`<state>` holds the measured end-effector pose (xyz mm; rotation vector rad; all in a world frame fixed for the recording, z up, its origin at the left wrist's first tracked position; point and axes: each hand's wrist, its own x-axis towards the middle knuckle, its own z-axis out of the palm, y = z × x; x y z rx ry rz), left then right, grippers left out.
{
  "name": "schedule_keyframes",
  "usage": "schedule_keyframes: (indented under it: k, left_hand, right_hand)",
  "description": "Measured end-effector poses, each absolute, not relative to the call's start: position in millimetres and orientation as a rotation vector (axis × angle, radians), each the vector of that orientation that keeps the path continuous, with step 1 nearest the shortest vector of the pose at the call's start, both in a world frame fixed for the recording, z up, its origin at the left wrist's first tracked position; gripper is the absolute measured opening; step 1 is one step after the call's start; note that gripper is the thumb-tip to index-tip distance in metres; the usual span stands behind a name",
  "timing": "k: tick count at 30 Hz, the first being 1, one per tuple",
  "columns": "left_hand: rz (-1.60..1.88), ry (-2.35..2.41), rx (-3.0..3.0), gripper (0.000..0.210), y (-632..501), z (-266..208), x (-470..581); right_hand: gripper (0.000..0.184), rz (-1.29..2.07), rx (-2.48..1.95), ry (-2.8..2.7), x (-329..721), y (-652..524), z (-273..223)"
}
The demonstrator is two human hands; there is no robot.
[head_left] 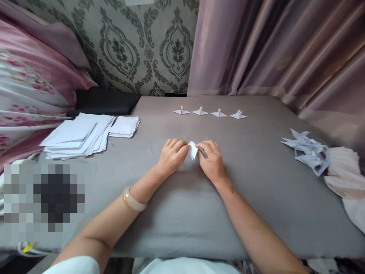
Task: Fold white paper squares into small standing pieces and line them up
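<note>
Between my two hands, just above the grey-covered table, is a small folded piece of white paper, diamond-shaped with a point toward me. My left hand pinches its left edge between thumb and fingers. On the other side, my right hand grips the right edge in the same way. Farther back, several folded white paper cranes stand in a row with wings spread.
At the left lie a stack of larger white paper sheets and a smaller stack of square paper. A black folded item is behind them. On the right, a heap of folded paper pieces rests against pale cloth.
</note>
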<state>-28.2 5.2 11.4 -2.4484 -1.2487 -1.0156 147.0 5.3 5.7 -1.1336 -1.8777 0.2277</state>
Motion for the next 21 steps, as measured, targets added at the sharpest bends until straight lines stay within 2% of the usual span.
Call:
schedule_keyframes:
  k: [3,7,10,13,21]
  left_hand:
    - [-0.744,-1.152,-2.468,0.02,7.2,6.7,-30.7]
    - [-0.507,-1.158,-2.743,0.021,5.8,-1.3,-32.1]
    - [-0.641,-1.388,-2.908,0.028,3.3,-1.4,-34.0]
    - [-0.839,-1.646,-2.985,0.034,2.5,3.6,-35.5]
    - [-0.989,-1.868,-3.048,0.016,8.8,9.3,-36.0]
  right_hand:
    - [0.025,0.063,-1.179,-2.07,148.3,4.5,3.4]
    - [0.028,0.142,-1.286,-2.277,151.5,-3.3,-2.8]
    - [0.033,0.265,-1.372,-2.252,153.7,-8.0,-5.0]
    - [0.029,0.348,-1.416,-2.202,154.4,-9.3,-3.1]
    - [0.015,0.447,-1.461,-2.117,151.0,-6.4,0.4]
